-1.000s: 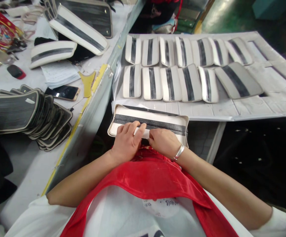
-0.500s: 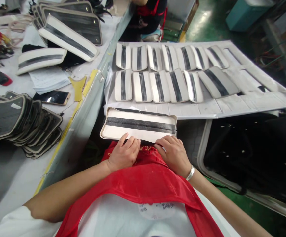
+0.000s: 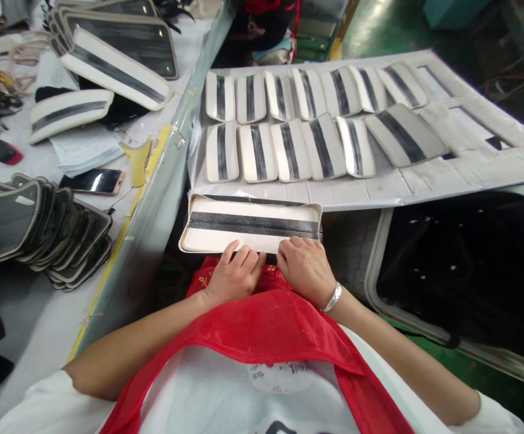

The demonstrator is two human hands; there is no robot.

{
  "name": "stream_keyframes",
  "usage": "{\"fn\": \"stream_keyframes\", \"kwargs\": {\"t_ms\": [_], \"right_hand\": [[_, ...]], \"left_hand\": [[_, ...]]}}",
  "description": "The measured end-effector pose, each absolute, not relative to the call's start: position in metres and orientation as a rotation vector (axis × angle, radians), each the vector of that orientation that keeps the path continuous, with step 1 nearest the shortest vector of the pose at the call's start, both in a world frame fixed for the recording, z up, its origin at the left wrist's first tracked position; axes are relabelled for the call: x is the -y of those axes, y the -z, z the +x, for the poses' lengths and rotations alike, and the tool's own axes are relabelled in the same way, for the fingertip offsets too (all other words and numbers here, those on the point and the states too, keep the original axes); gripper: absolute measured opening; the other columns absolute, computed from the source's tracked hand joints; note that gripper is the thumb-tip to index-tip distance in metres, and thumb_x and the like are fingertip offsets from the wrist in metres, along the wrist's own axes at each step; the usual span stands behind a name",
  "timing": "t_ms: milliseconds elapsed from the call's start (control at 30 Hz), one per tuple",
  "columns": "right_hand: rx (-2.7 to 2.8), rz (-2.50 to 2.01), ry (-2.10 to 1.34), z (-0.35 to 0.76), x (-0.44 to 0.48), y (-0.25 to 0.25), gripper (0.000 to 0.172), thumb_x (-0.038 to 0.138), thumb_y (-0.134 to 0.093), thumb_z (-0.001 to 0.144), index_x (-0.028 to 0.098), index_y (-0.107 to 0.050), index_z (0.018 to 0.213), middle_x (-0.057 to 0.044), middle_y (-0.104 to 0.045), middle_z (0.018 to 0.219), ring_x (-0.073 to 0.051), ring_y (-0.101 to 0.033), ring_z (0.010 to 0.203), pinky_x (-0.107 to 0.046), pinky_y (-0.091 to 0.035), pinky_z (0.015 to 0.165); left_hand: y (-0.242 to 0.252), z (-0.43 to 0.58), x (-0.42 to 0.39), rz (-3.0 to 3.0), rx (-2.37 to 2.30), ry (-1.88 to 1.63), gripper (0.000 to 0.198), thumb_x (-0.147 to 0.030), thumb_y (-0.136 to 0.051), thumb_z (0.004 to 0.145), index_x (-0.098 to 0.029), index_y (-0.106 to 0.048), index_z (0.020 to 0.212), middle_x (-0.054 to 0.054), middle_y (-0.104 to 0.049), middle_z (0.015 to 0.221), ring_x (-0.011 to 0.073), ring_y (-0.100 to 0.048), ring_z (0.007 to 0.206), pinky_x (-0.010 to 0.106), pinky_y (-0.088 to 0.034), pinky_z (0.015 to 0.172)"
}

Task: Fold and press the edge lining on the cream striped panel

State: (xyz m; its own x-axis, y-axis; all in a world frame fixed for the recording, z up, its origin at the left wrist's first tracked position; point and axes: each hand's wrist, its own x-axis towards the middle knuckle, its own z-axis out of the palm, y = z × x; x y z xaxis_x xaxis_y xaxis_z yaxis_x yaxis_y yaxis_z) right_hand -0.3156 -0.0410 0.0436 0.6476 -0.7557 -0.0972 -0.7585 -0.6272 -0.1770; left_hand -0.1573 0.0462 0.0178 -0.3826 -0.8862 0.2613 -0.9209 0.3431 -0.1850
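A white oblong panel (image 3: 252,243) with a black stripe along its length lies crosswise in front of my red apron. Its rim curls up at the corners, and a dark layer shows along its far edge. My left hand (image 3: 234,272) has its fingers bent over the near edge, left of the middle. Farther right, my right hand (image 3: 307,269) grips the same edge with curled fingers, a silver bracelet on its wrist. Both thumbs and the panel's underside are partly hidden.
Beyond the panel, a pale board (image 3: 262,191) carries two rows of similar striped panels. On the left table are a stack of dark panels (image 3: 3,220), a phone (image 3: 94,181), a yellow piece (image 3: 135,161) and a mouse (image 3: 3,152). A black-lined container (image 3: 465,259) stands at right.
My right hand has slid left along the panel's near edge, closer to my left hand. The left hand stays at the same edge. The view has shifted slightly.
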Motion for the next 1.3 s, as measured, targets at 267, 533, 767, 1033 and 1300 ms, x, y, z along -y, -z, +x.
{"fn": "stream_keyframes", "kwargs": {"t_ms": [267,533,767,1033,1300], "right_hand": [[-1.389,-2.592,0.303,-0.367,0.029,-0.036,0.012,0.030,-0.056,0.085,0.019,-0.061,0.084,-0.004,-0.057,0.093,-0.020,-0.047,0.089,-0.035,-0.028,0.087],[-1.355,-2.503,0.449,-0.362,0.038,-0.028,0.017,0.024,-0.055,0.084,0.019,-0.062,0.070,-0.002,-0.058,0.088,-0.017,-0.048,0.086,-0.033,-0.031,0.088],[-1.452,-2.515,0.195,-0.352,0.043,-0.029,0.015,0.020,-0.050,0.083,0.017,-0.056,0.069,-0.005,-0.058,0.090,-0.018,-0.048,0.083,-0.032,-0.034,0.081],[-1.269,-2.854,0.339,-0.343,0.039,-0.040,0.020,0.018,-0.048,0.084,0.014,-0.058,0.101,-0.009,-0.059,0.098,-0.023,-0.051,0.090,-0.044,-0.030,0.096],[-0.602,-2.685,0.347,-0.268,0.032,-0.031,0.023,0.021,-0.048,0.087,0.013,-0.058,0.106,-0.010,-0.058,0.100,-0.021,-0.051,0.092,-0.033,-0.040,0.084]], "left_hand": [[-0.016,-0.169,-0.040,1.525,2.588,-0.580,0.028,-0.012,-0.042,0.088,-0.003,-0.055,0.112,0.013,-0.062,0.095,0.0205,-0.058,0.083,0.036,-0.045,0.080],[-0.014,-0.178,-0.040,1.495,2.570,-0.641,0.029,-0.012,-0.042,0.088,-0.004,-0.055,0.113,0.013,-0.062,0.099,0.0200,-0.058,0.088,0.032,-0.045,0.074],[-0.017,-0.184,-0.027,1.511,2.655,-0.549,0.037,-0.012,-0.034,0.091,-0.011,-0.045,0.126,0.009,-0.060,0.087,0.0186,-0.055,0.074,0.032,-0.038,0.058],[-0.025,-0.167,-0.028,1.599,2.507,-0.055,0.037,-0.028,-0.034,0.093,-0.016,-0.046,0.126,0.009,-0.059,0.101,0.0207,-0.054,0.090,0.034,-0.042,0.071],[-0.030,-0.047,-0.080,1.842,2.036,0.069,0.020,-0.034,-0.052,0.086,-0.020,-0.063,0.096,0.003,-0.064,0.099,0.0177,-0.054,0.097,0.036,-0.036,0.091]]}}
